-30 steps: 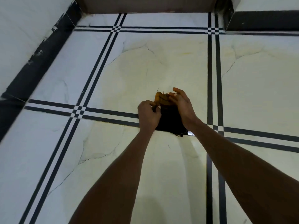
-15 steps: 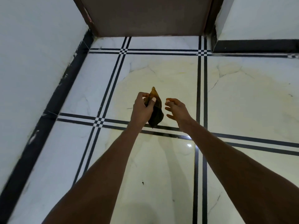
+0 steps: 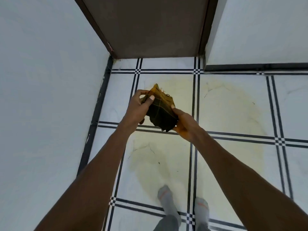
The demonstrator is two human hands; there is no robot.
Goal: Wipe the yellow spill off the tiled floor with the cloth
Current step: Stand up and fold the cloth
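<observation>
A folded dark cloth (image 3: 160, 112), stained yellow along its upper edge, is held in the air well above the floor. My left hand (image 3: 139, 109) grips its upper left corner, thumb on top. My right hand (image 3: 184, 122) holds its lower right side from beneath. A pale yellow spill (image 3: 228, 107) spreads as a thin film over several white tiles, from below the door out to the right and down towards my feet.
A brown door (image 3: 150, 25) closes the far end. White walls (image 3: 46, 80) with a black skirting stand on the left and at the back right. My two feet in grey socks (image 3: 166, 197) stand on the tiled floor (image 3: 296, 172) at the bottom.
The view has risen far above the floor, and my feet now show. My right hand, which had let go half a second ago, grips the cloth again, now spread between both hands.
</observation>
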